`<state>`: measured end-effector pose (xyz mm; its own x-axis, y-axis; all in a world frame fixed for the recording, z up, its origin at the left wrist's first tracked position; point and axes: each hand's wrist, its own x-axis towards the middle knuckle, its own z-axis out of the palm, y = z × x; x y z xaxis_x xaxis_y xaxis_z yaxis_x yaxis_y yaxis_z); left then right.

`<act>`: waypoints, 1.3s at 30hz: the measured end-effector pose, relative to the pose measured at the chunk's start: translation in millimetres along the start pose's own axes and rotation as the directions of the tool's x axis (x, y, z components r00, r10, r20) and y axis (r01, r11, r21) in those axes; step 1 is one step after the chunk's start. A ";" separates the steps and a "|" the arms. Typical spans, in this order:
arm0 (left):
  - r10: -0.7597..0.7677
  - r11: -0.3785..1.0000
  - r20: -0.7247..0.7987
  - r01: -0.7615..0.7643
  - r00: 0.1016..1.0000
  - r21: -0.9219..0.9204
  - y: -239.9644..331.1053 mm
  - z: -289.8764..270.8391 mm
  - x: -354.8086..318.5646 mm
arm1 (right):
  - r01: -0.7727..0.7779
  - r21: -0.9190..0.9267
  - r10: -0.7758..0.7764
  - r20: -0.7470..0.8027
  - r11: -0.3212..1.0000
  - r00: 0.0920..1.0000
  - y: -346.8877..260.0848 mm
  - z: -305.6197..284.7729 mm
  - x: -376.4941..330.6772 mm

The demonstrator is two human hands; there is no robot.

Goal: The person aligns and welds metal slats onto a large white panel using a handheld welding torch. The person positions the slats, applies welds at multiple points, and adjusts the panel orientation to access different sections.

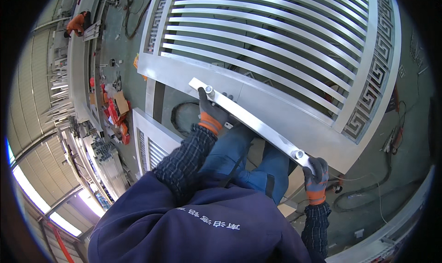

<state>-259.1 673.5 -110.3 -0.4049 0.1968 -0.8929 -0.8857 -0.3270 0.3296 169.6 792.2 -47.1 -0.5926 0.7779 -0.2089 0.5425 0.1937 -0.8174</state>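
Observation:
A long white metal bar (pixel 251 120) with a short round stub near each end lies slantwise across my front, its left end farther away. My left hand (pixel 212 110), in a grey glove with an orange cuff, grips it close to the left stub. Around its right end closes my right hand (pixel 316 178), gloved in grey and orange. Just beyond the bar stretches a large silver slatted metal gate panel (pixel 299 118), with fretwork strips at its sides. The bar overlaps the panel's near rail in view; whether it touches there I cannot tell.
A smaller slatted panel (pixel 159 136) lies at the left. Farther left are a cardboard box (pixel 121 102), red packaging (pixel 112 113) and stacked metal profiles (pixel 103 159). A person in orange (pixel 78 24) bends at the far upper left. Cables (pixel 368 198) trail over the floor at right.

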 end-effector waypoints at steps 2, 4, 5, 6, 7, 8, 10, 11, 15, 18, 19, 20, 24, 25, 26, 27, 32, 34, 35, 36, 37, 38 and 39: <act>0.037 0.997 -0.041 -0.034 0.998 0.073 13.1 6.3 4.5 | -0.010 -0.011 0.010 0.024 1.000 1.000 3.5 -0.4 4.5; 0.004 0.994 -0.049 0.002 0.999 0.112 18.1 -11.7 30.9 | -0.009 -0.016 0.010 0.049 1.000 0.999 9.9 -5.2 7.4; -0.056 0.995 -0.007 0.056 0.998 0.079 17.6 -20.7 45.0 | -0.002 -0.018 0.003 0.046 1.000 0.999 20.5 -5.9 8.4; -0.070 0.988 0.038 0.064 0.997 0.144 10.7 -12.0 38.9 | -0.047 -0.004 0.047 0.039 0.999 0.998 37.9 -10.6 1.4; -0.106 0.977 0.083 0.088 0.991 0.196 1.0 0.3 25.0 | -0.146 0.016 0.144 0.062 0.989 0.988 49.9 -17.8 -0.3; -0.146 0.962 0.126 0.111 0.981 0.248 -6.1 5.2 17.2 | -0.165 0.058 0.163 0.033 0.985 0.986 63.1 -17.8 0.9; -0.169 0.947 0.135 0.123 0.976 0.298 -11.9 -9.6 20.6 | -0.245 0.128 0.238 0.064 0.961 0.969 72.3 -29.2 20.7; -0.205 0.934 0.150 0.147 0.967 0.326 -15.6 -14.7 28.2 | -0.259 0.084 0.253 0.072 0.962 0.965 79.0 -34.3 24.5; -0.265 0.891 0.039 0.229 0.964 0.393 -33.4 -6.1 29.0 | -0.256 -0.095 0.267 0.134 0.962 0.954 84.3 -43.3 20.8; -0.204 0.780 0.119 0.088 0.972 0.620 -44.1 -14.3 37.3 | -0.230 -0.277 0.290 0.200 0.933 0.936 92.2 -52.2 26.9; -0.211 0.779 0.062 0.129 0.976 0.614 -48.9 2.4 25.5 | -0.239 -0.302 0.307 0.204 0.923 0.929 95.5 -52.4 24.7; -0.208 0.784 0.007 0.162 0.978 0.599 -49.6 12.2 16.9 | -0.236 -0.326 0.315 0.215 0.915 0.925 95.3 -52.8 25.6; -0.225 0.638 0.035 0.120 0.974 0.761 -45.5 9.3 23.9 | -0.154 -0.424 0.263 0.213 0.892 0.941 97.9 -54.6 29.3; -0.210 0.572 0.065 0.069 0.975 0.818 -48.0 14.0 16.9 | -0.135 -0.444 0.253 0.219 0.886 0.942 100.0 -56.5 31.0; -0.218 0.656 -0.064 0.196 0.974 0.729 -50.3 23.3 14.1 | -0.112 -0.464 0.240 0.228 0.879 0.944 102.0 -57.6 33.3; -0.223 0.739 -0.191 0.294 0.956 0.607 -52.6 33.2 12.4 | -0.129 -0.461 0.261 0.234 0.878 0.937 104.4 -60.3 35.4; -0.207 0.650 -0.067 0.188 0.976 0.736 -49.4 46.3 11.3 | -0.235 -0.232 0.287 0.224 0.944 0.931 99.2 -76.5 66.3; -0.188 0.644 -0.085 0.188 0.978 0.742 -48.4 50.8 10.9 | -0.387 -0.196 0.425 0.222 0.901 0.878 102.5 -79.7 75.4; -0.181 0.641 -0.096 0.191 0.979 0.743 -50.1 54.1 9.5 | -0.437 -0.135 0.458 0.232 0.889 0.858 105.8 -81.2 80.1; -0.187 0.744 -0.204 0.275 0.961 0.609 -45.1 60.3 9.1 | -0.488 -0.075 0.490 0.244 0.870 0.836 110.1 -80.2 84.3; -0.092 0.721 -0.194 0.200 0.977 0.664 -39.8 58.0 11.5 | -0.462 -0.098 0.471 0.244 0.882 0.848 115.2 -81.5 87.5; 0.001 0.687 -0.177 0.128 0.984 0.716 -32.8 53.6 13.0 | -0.436 -0.120 0.452 0.242 0.892 0.858 119.3 -82.1 90.1; 0.092 0.642 -0.153 0.059 0.984 0.765 -25.2 49.8 14.4 | -0.411 -0.142 0.434 0.239 0.901 0.868 121.2 -81.0 92.3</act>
<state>-254.0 730.6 -116.2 -0.4454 0.0219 -0.8951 -0.7658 0.5087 0.3935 228.9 935.9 -121.9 -0.4216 0.6167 -0.6648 0.8165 -0.0607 -0.5741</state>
